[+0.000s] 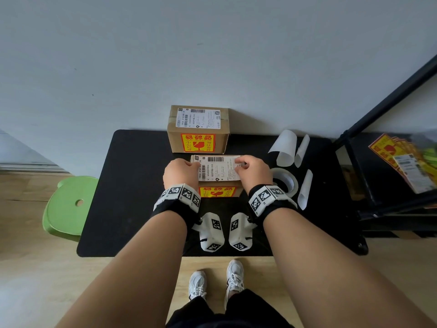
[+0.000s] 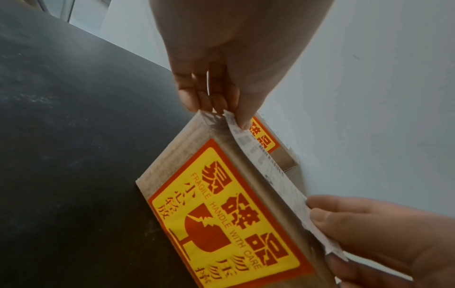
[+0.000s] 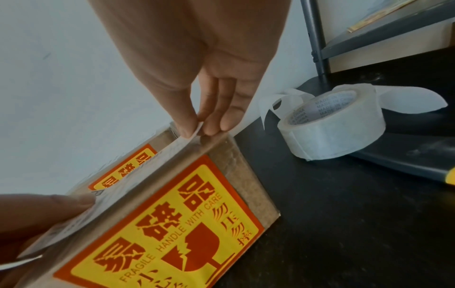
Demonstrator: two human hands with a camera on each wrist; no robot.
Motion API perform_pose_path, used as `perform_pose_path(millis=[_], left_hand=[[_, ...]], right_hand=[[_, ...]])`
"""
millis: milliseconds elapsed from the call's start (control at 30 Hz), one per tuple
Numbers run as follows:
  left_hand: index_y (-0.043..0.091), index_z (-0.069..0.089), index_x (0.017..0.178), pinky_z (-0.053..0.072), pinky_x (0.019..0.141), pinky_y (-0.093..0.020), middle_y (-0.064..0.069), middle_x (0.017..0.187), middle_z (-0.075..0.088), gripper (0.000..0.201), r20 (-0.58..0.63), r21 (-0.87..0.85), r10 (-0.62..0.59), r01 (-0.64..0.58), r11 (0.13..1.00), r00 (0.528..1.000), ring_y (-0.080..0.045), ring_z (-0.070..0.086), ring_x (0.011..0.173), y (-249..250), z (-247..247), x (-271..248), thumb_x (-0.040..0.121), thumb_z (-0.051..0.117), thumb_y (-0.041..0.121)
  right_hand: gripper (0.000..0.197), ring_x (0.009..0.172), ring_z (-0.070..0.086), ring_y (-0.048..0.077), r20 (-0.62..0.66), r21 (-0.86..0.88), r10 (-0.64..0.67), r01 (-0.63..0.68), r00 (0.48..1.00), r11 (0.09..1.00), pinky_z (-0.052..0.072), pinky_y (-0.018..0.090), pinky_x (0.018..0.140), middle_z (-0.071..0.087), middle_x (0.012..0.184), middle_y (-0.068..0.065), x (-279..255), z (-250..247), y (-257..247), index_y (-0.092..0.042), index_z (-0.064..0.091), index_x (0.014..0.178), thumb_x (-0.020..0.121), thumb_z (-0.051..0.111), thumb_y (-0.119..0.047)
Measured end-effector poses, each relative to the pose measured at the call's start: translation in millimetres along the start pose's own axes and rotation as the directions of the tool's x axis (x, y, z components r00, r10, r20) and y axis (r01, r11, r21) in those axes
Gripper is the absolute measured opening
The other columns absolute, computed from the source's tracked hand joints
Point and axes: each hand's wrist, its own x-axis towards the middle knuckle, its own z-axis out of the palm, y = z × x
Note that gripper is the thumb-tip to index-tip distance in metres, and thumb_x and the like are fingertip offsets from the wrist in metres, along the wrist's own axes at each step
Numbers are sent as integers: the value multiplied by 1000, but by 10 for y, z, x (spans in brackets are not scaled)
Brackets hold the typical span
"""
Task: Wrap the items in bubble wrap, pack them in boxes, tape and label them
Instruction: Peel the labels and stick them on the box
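Both hands, left hand [image 1: 179, 173] and right hand [image 1: 252, 170], pinch with their fingers the white printed shipping label [image 1: 218, 168] (one end each) over the brown cardboard box [image 2: 187, 155] on the black bench [image 1: 132, 185].

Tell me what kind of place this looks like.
Probably a small home packing station for parcels. Two cardboard boxes carry fragile stickers, both hands hold a shipping label over the nearer box, and a tape roll sits on the black table.
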Motion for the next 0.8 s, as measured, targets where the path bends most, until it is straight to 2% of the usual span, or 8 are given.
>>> perform_pose_path(millis=[100, 233, 467, 533, 633, 733, 800], left_hand=[[17, 70, 73, 55, 60, -28, 3, 74, 68, 33, -20, 32, 20, -19, 999, 1000, -14, 65, 66, -11, 34, 3, 95, 55, 37], [19, 69, 74, 55, 61, -29, 2, 78, 67, 32, -48, 71, 34, -31, 997, 998, -16, 64, 66, -21, 71, 17, 95, 55, 38], [16, 68, 87, 55, 69, -35, -2, 93, 62, 29, -82, 140, 80, -68, 988, 993, -20, 62, 78, -27, 109, 33, 95, 53, 40], [13, 67, 89, 53, 72, -36, -3, 96, 58, 29, -91, 149, 95, -80, 986, 991, -21, 60, 82, -31, 120, 36, 96, 53, 38], [12, 66, 91, 52, 74, -38, -4, 97, 56, 28, -106, 162, 121, -103, 981, 987, -23, 58, 85, -32, 126, 23, 96, 53, 36], [12, 62, 92, 53, 77, -42, -4, 98, 54, 27, -107, 180, 148, -127, 975, 983, -24, 58, 87, -51, 112, 16, 94, 54, 37], [11, 57, 94, 52, 76, -40, -3, 97, 53, 30, -104, 190, 148, -127, 974, 983, -24, 56, 87, -76, 80, 21, 93, 56, 41]], right_hand=[[27, 107, 63, 17, 0, -17, -7, 7, 1000, 1000, 47, 23, 75, 66, 121, 1, 4, 13, -9, -23, 65, 123, 97, 57, -21], [28, 108, 63, 18, 0, -42, -19, 19, 1000, 999, 48, 24, 76, 66, 123, 1, 6, 24, -6, -23, 63, 125, 98, 57, -21], [27, 107, 63, 18, -10, -77, -35, 34, 999, 996, 54, 28, 78, 66, 122, 2, -4, 31, -30, -21, 63, 124, 99, 54, -21], [26, 106, 64, 19, -5, -91, -36, 35, 999, 995, 54, 27, 75, 66, 123, 3, -3, 26, -43, -20, 62, 124, 99, 53, -20], [26, 106, 64, 20, 12, -100, -24, 25, 1000, 995, 48, 21, 66, 65, 125, 4, 3, 25, -54, -19, 61, 124, 99, 53, -18], [26, 104, 65, 20, 22, -107, -32, 35, 999, 994, 48, 22, 67, 65, 123, 5, 5, 33, -64, -19, 60, 123, 98, 54, -16], [26, 100, 64, 20, 24, -112, -33, 36, 999, 993, 46, 22, 65, 63, 121, 7, 7, 41, -61, -18, 59, 124, 98, 55, -16]])
